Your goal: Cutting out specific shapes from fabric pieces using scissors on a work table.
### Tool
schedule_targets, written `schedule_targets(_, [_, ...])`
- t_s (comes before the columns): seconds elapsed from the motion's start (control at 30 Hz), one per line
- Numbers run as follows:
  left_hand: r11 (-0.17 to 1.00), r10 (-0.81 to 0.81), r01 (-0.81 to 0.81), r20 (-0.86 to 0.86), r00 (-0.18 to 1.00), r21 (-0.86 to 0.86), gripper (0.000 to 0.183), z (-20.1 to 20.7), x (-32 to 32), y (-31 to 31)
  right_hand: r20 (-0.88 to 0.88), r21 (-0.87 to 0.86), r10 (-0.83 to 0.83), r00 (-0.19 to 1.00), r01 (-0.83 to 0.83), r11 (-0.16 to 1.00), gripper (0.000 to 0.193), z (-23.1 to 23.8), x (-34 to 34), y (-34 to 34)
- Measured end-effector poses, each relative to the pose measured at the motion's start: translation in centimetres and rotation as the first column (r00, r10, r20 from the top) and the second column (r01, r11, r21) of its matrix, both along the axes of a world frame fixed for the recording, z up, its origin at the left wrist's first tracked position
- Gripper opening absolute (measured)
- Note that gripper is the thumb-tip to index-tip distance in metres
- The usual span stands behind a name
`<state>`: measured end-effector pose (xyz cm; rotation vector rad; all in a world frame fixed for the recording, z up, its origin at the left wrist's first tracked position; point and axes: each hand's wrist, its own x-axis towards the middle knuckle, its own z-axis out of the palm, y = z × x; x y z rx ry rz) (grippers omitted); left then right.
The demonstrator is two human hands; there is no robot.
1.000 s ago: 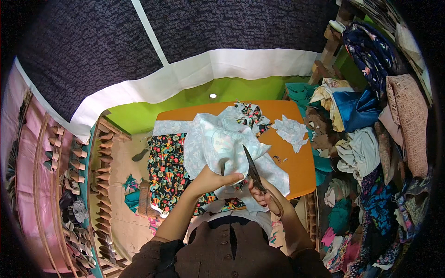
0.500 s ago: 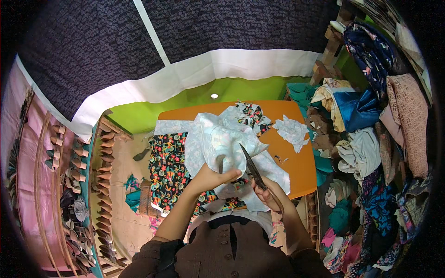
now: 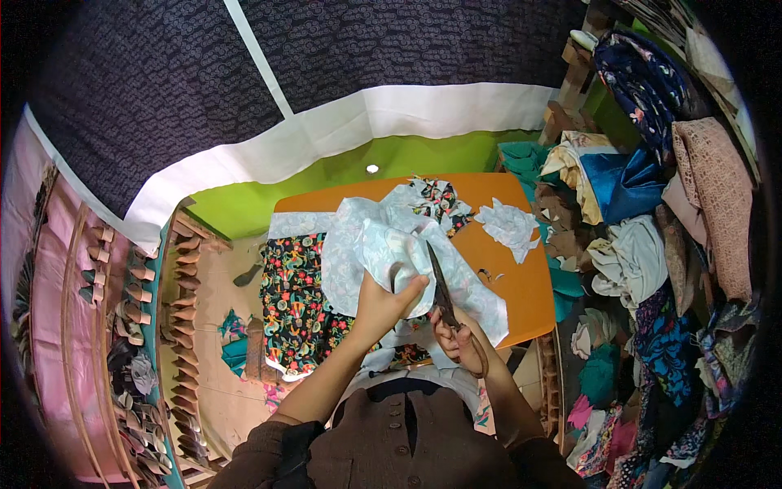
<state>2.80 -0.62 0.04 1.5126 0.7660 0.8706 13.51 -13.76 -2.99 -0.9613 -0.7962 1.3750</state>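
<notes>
My left hand (image 3: 386, 305) pinches the edge of a pale, faintly patterned piece of fabric (image 3: 393, 248), holding it up above the table. In my right hand (image 3: 458, 342) is a pair of dark metal scissors (image 3: 445, 293); its blades point away from me along the right edge of the pale piece. From this view I cannot tell how far the blades are apart. Under both hands lies black fabric with a bright floral print (image 3: 293, 297), with more pale cloth (image 3: 481, 310) beside it.
The orange table (image 3: 533, 297) carries a crumpled pale scrap (image 3: 509, 230) and bunched floral scraps (image 3: 440, 200). Heaped fabrics (image 3: 627, 261) fill the right side. Racks of wooden shoe lasts (image 3: 186, 314) stand on the left. A dark curtain (image 3: 423, 41) hangs beyond the table.
The scissors have turned more upright and sit closer along the pale piece's right edge. The pointed flap at that piece's right no longer sticks out. My left hand has shifted slightly away from me.
</notes>
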Motion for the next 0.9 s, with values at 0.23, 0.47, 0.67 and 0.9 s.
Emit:
schedule_targets(0.23, [0.999,-0.050,0.050,0.005,0.999,-0.018,0.042,0.5,-0.2,0.1,-0.019,-0.067,0.001,1.000,-0.002,0.998,0.073,0.8,-0.9,0.0])
schedule_targets(0.47, [0.996,-0.089,0.088,-0.040,0.995,-0.022,0.049,-0.2,-0.9,0.6,0.024,-0.047,0.051,0.998,-0.050,0.998,0.075,0.9,-1.0,0.1])
schedule_targets(0.67, [0.993,-0.103,0.101,-0.043,0.994,-0.053,0.050,0.1,-1.0,0.4,-0.023,-0.100,-0.036,0.999,0.033,0.994,0.073,0.5,-1.8,-0.1])
schedule_targets(0.9, [0.981,-0.190,0.186,-0.071,0.979,-0.061,0.057,0.7,-1.5,0.5,0.275,0.025,-0.138,0.952,0.136,0.990,0.062,-0.2,-1.7,0.2])
